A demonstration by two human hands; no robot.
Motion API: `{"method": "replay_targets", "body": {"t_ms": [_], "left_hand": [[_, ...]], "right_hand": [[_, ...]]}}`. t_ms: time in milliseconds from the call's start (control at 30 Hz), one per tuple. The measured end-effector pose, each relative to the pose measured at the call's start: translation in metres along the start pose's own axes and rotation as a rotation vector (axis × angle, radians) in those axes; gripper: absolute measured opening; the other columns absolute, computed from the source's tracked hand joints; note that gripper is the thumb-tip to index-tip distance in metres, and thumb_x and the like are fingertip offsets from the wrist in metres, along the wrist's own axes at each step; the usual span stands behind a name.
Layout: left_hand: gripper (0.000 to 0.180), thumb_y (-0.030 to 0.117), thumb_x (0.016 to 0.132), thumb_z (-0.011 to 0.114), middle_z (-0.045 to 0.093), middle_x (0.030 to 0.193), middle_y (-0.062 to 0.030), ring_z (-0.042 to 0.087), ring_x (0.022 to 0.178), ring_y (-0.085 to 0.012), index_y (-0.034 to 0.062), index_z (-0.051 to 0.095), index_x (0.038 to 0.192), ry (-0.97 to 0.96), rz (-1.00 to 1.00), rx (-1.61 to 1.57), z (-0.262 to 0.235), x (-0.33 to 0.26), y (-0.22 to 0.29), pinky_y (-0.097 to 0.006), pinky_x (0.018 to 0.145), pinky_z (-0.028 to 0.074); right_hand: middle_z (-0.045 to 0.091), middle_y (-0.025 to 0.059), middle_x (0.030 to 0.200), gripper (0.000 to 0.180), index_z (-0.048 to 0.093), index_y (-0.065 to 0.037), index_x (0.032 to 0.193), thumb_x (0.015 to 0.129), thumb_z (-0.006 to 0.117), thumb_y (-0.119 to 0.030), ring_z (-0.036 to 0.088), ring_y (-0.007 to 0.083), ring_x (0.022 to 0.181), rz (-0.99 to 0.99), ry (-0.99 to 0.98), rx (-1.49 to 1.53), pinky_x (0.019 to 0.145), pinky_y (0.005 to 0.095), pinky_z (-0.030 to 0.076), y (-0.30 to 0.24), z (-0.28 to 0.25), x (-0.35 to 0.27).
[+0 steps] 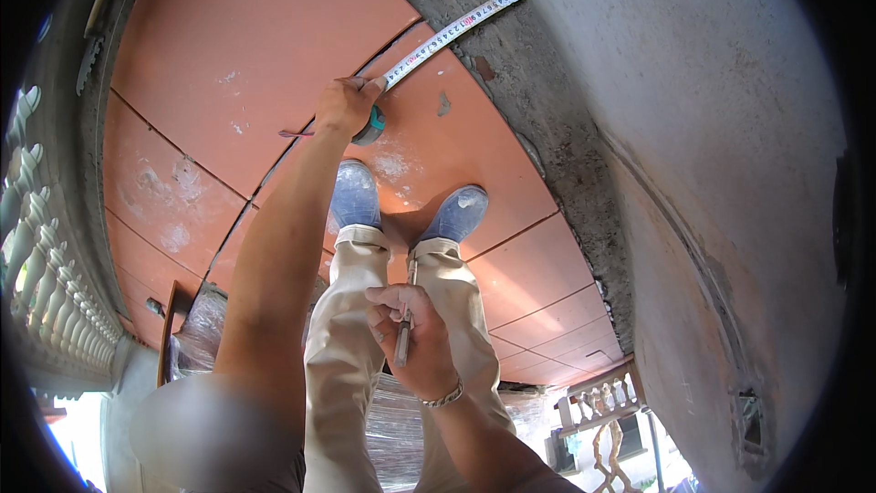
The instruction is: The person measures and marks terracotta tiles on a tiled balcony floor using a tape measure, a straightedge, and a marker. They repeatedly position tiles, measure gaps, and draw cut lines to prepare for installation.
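Head view: I see my left hand [345, 106] closed on a tape measure [453, 32], its blade running toward one o'clock across orange tiles [228, 27] to the grey wall [693, 128]. My right hand [408, 333] grips a pencil [404, 333] above my knees.

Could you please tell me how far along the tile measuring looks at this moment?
Done: terracotta tiles already cover most of the floor. In hand: the left hand pins a tape measure stretched across a tile to the wall's foot, while the right hand holds a pencil-like tool away from the tile. Left: a bare mortar strip along the wall remains untiled.
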State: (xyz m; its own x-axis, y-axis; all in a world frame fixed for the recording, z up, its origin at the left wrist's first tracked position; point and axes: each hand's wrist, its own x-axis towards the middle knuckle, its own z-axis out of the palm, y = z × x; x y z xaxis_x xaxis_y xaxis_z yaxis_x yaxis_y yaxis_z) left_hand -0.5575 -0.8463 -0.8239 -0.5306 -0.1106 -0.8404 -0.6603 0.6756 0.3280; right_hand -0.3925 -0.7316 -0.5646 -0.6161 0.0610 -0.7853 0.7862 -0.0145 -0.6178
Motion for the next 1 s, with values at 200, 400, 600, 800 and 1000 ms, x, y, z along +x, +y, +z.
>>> {"method": "replay_targets", "body": {"t_ms": [200, 400, 600, 800, 1000], "left_hand": [[0.043, 0.044, 0.093, 0.064, 0.066, 0.072, -0.0094, 0.063, 0.063, -0.0183, 0.0045, 0.076, 0.103, -0.02, 0.009, -0.003, -0.003, 0.0, 0.021, -0.035, 0.063, 0.051], [0.044, 0.051, 0.093, 0.06, 0.07, 0.08, -0.0141, 0.069, 0.074, -0.0254, 0.0116, 0.077, 0.102, -0.048, -0.017, 0.017, 0.0, 0.01, 0.054, -0.04, 0.071, 0.053], [0.045, 0.051, 0.093, 0.06, 0.071, 0.081, -0.0142, 0.069, 0.076, -0.0272, 0.0092, 0.077, 0.1, -0.015, 0.02, 0.058, 0.01, 0.017, 0.081, -0.041, 0.073, 0.053], [0.046, 0.049, 0.092, 0.063, 0.067, 0.073, -0.0136, 0.065, 0.066, -0.0222, 0.0047, 0.077, 0.092, 0.014, 0.016, -0.026, 0.025, 0.028, 0.095, -0.038, 0.067, 0.052], [0.046, 0.049, 0.092, 0.063, 0.067, 0.071, -0.0115, 0.064, 0.064, -0.0208, 0.0054, 0.077, 0.089, 0.002, 0.021, -0.032, 0.026, 0.03, 0.094, -0.037, 0.065, 0.052]], "right_hand": [[0.061, 0.0047, 0.094, 0.021, 0.06, -0.001, 0.11, 0.091, 0.067, -0.001, 0.053, 0.0108, 0.08, 0.013, -0.016, 0.003, 0.078, 0.0251, 0.048, -0.002, -0.003, 0.0], [0.067, 0.0102, 0.109, 0.021, 0.056, -0.001, 0.11, 0.093, 0.067, -0.003, 0.065, 0.013, 0.089, 0.023, -0.035, 0.017, 0.083, 0.0268, 0.05, -0.003, -0.006, 0.001], [0.068, 0.0131, 0.111, 0.022, 0.054, -0.002, 0.111, 0.095, 0.067, -0.007, 0.067, 0.0158, 0.093, 0.061, -0.045, 0.077, 0.086, 0.0288, 0.052, -0.007, -0.006, 0.003], [0.068, 0.0144, 0.112, 0.021, 0.053, -0.001, 0.111, 0.095, 0.066, -0.007, 0.068, 0.0184, 0.098, 0.086, -0.075, 0.063, 0.088, 0.0314, 0.054, -0.009, -0.009, 0.004], [0.067, 0.0153, 0.113, 0.022, 0.052, -0.001, 0.113, 0.096, 0.066, -0.008, 0.068, 0.0191, 0.101, 0.101, -0.069, 0.12, 0.091, 0.032, 0.053, -0.01, -0.009, 0.004]]}}
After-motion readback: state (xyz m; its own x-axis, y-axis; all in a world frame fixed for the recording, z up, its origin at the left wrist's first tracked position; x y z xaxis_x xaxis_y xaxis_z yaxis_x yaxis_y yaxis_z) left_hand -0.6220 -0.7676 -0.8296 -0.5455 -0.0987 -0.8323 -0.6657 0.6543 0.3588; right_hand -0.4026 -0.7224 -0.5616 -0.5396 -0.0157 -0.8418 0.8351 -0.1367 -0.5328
